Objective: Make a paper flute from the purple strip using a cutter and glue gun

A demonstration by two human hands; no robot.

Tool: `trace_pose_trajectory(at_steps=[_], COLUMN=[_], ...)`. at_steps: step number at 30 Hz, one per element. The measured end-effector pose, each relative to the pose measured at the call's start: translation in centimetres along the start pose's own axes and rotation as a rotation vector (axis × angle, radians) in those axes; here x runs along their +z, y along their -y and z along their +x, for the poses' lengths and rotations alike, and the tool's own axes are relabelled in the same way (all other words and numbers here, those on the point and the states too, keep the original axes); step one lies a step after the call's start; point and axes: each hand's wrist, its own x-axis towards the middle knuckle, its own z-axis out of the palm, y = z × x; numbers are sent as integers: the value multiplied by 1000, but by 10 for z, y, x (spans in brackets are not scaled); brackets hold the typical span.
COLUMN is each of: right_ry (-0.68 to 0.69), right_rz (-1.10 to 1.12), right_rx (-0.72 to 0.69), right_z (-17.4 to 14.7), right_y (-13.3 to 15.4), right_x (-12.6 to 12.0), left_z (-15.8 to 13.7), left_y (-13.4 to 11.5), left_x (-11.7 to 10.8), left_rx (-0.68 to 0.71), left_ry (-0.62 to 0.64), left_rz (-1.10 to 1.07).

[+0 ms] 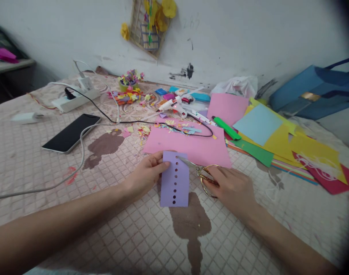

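Observation:
My left hand (151, 168) pinches the upper left edge of a purple paper strip (181, 183), thumb in front and fingers behind. A row of several punched round holes runs down the strip's length. In my right hand (233, 189) is a pair of gold-handled scissors (199, 170), with fingers through the loops. The blade tip points left and lies at the strip's top hole; whether it passes through the paper I cannot tell. Just behind the strip, a pink paper sheet (188, 147) lies on the table.
A phone (73, 133), cables and a power strip (75, 100) occupy the left side. Behind are paper scraps (128, 95), a white glue gun (173, 105) and a green marker-like tool (226, 128). Coloured paper (277, 147) is stacked right, near a blue bag (312, 89).

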Motion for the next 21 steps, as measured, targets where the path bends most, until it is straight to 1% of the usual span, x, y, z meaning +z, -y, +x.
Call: trace_pose_trajectory(at_steps=[3, 7, 10, 13, 16, 21], right_ry=[-3, -34, -17, 2, -8, -18], right_rz=[23, 89, 142, 138, 104, 78], right_rx=[4, 66, 90, 74, 58, 39], right_z=[-1, -3, -2, -1, 1, 0], right_y=[-1, -1, 1, 2, 3, 2], right_x=[2, 6, 6, 5, 2, 1], left_z=[1, 2, 1, 1, 1, 2], left_y=[1, 1, 0, -1, 0, 2], left_x=[-1, -2, -1, 0, -1, -3], left_rx=[-2, -2, 0, 4, 3, 14], left_ry=[15, 8, 6, -1, -4, 40], left_rz=[-6, -16, -27, -35, -38, -11])
